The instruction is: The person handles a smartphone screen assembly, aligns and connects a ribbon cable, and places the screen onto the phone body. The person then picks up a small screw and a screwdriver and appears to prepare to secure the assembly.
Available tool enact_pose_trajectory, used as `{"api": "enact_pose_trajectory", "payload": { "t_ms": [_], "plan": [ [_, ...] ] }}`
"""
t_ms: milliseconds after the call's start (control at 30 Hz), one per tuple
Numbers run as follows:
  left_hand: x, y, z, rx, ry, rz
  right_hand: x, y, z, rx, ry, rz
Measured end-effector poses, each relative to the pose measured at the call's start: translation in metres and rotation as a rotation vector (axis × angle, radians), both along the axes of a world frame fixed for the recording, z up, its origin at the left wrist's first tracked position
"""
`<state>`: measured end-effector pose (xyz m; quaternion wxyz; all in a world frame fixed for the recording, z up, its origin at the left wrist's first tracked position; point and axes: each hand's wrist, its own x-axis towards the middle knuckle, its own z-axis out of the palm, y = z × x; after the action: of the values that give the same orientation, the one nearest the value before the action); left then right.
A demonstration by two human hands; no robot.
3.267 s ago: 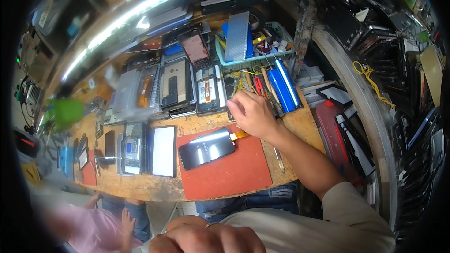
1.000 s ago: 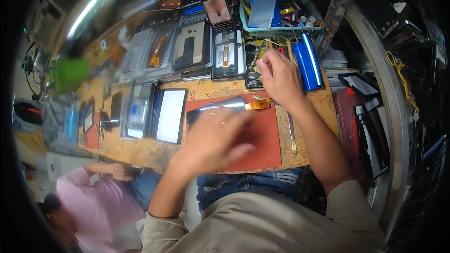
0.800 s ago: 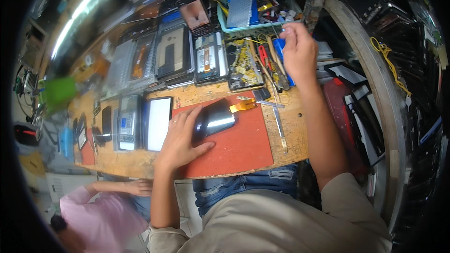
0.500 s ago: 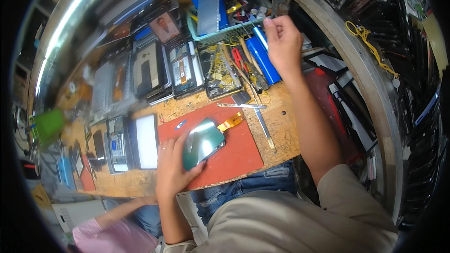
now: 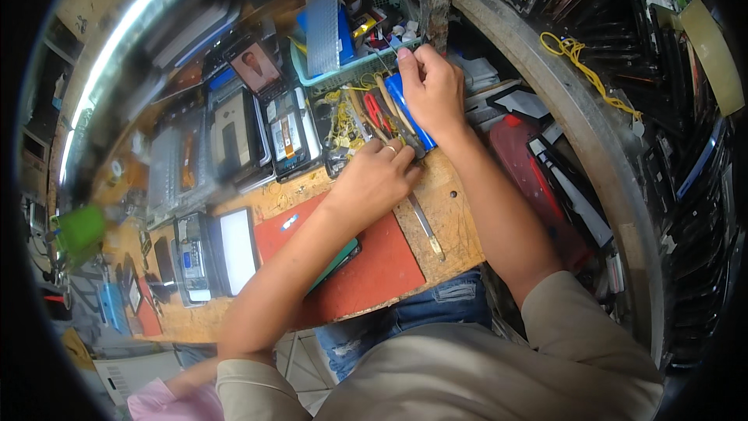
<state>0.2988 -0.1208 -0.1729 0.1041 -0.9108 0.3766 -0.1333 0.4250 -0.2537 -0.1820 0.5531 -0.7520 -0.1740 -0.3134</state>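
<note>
- Head view looks down on a cluttered wooden workbench (image 5: 452, 187), with both of the person's hands up at the tool cluster on its far side.
- Left hand (image 5: 372, 181) is curled, fingers pressed together on the tool handles (image 5: 389, 109); exactly what it pinches, I cannot tell.
- Right hand (image 5: 431, 90) sits further back, fingers bunched over a blue oblong piece (image 5: 405, 105) just beside a teal basket (image 5: 343, 74).
- Those handles are slim, red and yellowish, lying side by side.
- Near the left forearm, a phone with a green edge (image 5: 339, 259) lies on the red mat (image 5: 374, 265).
- A metal tool (image 5: 425, 226) rests on the wood right of the mat.
- Opened phones (image 5: 234, 140) line the left.
</note>
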Motion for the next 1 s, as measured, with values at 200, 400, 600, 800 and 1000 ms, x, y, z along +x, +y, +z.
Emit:
{"api": "enact_pose_trajectory", "payload": {
  "t_ms": [200,400,600,800,1000],
  "plan": [
    [0.01,0.002,0.004,0.179,0.012,-0.104,0.004,-0.009,0.003,-0.031,-0.118,-0.077],
    [0.008,-0.002,0.004,0.219,0.004,-0.049,0.003,-0.004,0.004,0.037,-0.119,-0.01],
    [0.018,-0.003,0.01,0.253,-0.025,-0.146,0.0,-0.005,0.006,0.06,-0.095,0.023],
    [0.012,0.021,0.036,0.001,-0.07,-0.169,0.0,-0.006,0.006,0.04,-0.082,-0.026],
    [-0.01,0.051,0.046,-0.235,-0.215,-0.021,-0.001,-0.007,0.005,0.023,-0.008,0.023]
  ]
}}
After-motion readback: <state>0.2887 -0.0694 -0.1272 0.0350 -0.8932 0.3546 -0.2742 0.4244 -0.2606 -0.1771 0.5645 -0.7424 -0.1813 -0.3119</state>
